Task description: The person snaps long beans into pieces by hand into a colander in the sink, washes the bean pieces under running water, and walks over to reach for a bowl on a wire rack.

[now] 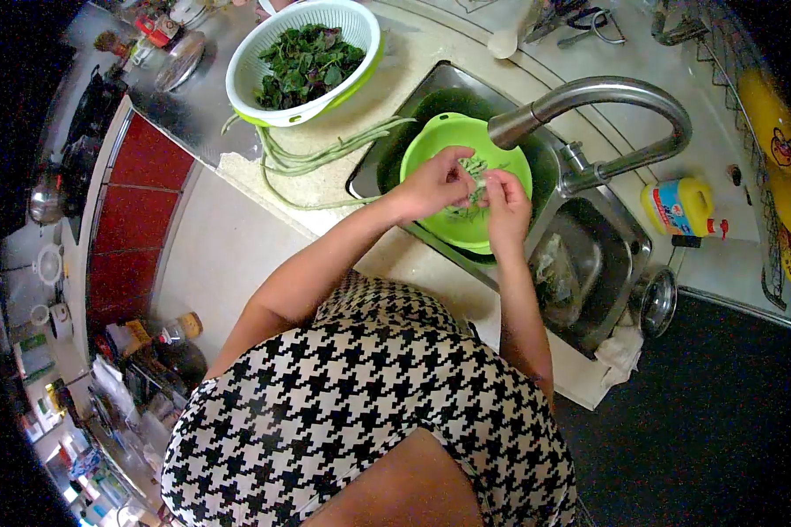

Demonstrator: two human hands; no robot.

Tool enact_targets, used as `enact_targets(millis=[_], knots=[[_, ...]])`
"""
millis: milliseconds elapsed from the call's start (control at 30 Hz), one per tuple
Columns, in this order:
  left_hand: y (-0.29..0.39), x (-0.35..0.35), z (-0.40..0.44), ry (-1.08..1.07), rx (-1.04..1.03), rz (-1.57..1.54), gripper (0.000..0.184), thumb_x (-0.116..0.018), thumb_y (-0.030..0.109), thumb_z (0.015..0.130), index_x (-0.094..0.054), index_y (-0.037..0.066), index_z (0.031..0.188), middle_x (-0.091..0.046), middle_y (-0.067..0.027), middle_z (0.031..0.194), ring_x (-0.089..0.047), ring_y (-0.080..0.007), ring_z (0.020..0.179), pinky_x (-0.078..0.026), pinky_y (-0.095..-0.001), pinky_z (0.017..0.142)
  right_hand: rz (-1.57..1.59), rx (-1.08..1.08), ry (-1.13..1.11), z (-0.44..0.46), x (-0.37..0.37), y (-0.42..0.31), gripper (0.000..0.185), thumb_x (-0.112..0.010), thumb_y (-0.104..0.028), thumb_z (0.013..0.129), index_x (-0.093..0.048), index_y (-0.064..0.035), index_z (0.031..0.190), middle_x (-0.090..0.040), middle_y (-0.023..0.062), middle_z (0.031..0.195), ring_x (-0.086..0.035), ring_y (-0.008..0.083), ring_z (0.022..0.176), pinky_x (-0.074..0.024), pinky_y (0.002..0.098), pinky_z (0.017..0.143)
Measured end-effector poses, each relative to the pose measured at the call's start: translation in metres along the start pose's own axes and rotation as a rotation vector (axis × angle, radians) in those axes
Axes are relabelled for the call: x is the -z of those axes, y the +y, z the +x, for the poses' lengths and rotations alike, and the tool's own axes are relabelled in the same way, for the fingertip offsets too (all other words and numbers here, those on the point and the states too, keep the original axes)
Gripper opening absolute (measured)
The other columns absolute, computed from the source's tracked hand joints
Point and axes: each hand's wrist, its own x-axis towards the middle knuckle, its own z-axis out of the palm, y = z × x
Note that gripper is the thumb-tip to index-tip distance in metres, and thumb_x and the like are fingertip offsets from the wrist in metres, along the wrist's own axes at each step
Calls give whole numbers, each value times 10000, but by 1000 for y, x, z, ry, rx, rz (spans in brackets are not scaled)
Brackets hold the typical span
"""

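Observation:
My left hand (438, 186) and my right hand (508, 209) face each other over a bright green basin (426, 149) in the sink. Thumb and fingers are pinched together on both; anything between the fingertips is too small to make out. Short pieces of green bean (473, 167) lie in the basin below, partly covered by my hands. To the left, a bundle of long beans (303, 162) rests on the counter, its ends reaching over the sink edge. Beyond it stands a white colander (242, 75) in a green bowl, holding dark leafy greens (312, 66).
A curved metal faucet (624, 88) arches over the basin's right side. The second sink bowl (611, 255) contains a clear plastic bag (555, 272). A yellow detergent bottle (681, 208) is at the right, with a metal bowl (656, 301) nearby. A cloth (622, 356) hangs at the counter corner.

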Motion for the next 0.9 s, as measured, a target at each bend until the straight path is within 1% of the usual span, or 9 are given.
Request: enact_targets(millis=[200, 233, 333, 433, 533, 667, 767, 833, 900], knots=[[4, 8, 3, -19, -429, 587, 170, -547, 134, 795, -546, 30, 930, -552, -109, 811, -552, -243, 728, -441, -323, 644, 202, -57, 247, -2, 17, -13, 177, -510, -190, 854, -554, -25, 905, -506, -8, 682, -451, 71, 576, -414, 217, 522], [5, 8, 5, -15, -422, 614, 159, -555, 132, 783, -550, 31, 906, -546, -125, 818, -544, -268, 732, -439, -333, 643, 182, -92, 200, -3, 23, -10, 169, -498, -168, 850, -544, -30, 936, -539, 32, 772, -500, 132, 689, -445, 270, 644], [15, 6, 10, 39, -433, 648, 152, -553, 156, 791, -551, 26, 871, -543, -136, 790, -540, -293, 723, -434, -353, 632, -596, 424, 243, -5, 25, -19, 204, -488, -122, 842, -529, -41, 1025, -532, 76, 912, -514, 173, 820, -429, 345, 752], [13, 1, 21, 62, -510, 642, 162, -543, 180, 804, -539, 21, 833, -542, -138, 768, -536, -303, 696, -429, -369, 613, -1319, 663, 164, -15, 13, -63, 254, -519, -132, 793, -506, -62, 1037, -516, 125, 1025, -436, 282, 1025, -322, 390, 919], [13, -14, 25, 79, -469, 680, 181, -528, 200, 812, -525, 20, 797, -542, -145, 756, -527, -323, 675, -427, -380, 601, -1342, 779, 112, -7, 10, -49, 267, -544, -172, 766, -501, -72, 1009, -542, 127, 989, -484, 273, 986, -371, 384, 867], [1, -16, 30, 31, -405, 1051, 207, -503, 220, 822, -513, 22, 765, -544, -152, 725, -524, -345, 680, -427, -388, 602, -1355, 420, -103, -6, 12, -34, 122, -507, -165, 773, -517, -68, 847, -581, 131, 841, -548, 285, 809, -418, 387, 713], [-3, -3, 25, -182, -434, 991, 220, -475, 232, 841, -523, 31, 763, -546, -147, 706, -534, -332, 684, -430, -376, 590, -1349, 318, -312, -10, 14, -42, 117, -506, -185, 767, -518, -70, 750, -583, 132, 730, -566, 275, 719, -434, 374, 640], [-7, 4, 23, -361, -398, 714, 249, -454, 253, 860, -524, 37, 756, -541, -115, 686, -547, -279, 666, -429, -362, 574, -1234, 281, -480, -9, 23, -46, 131, -505, -189, 758, -544, -68, 727, -571, 138, 655, -585, 239, 662, -452, 363, 622], [-10, 6, 21, -455, -316, 474, 279, -432, 277, 876, -526, 44, 756, -532, -81, 664, -539, -217, 625, -422, -338, 549, -693, 124, -504, -11, 29, -36, 173, -493, -222, 764, -532, -64, 706, -542, 100, 625, -547, 188, 612, -426, 318, 581]])
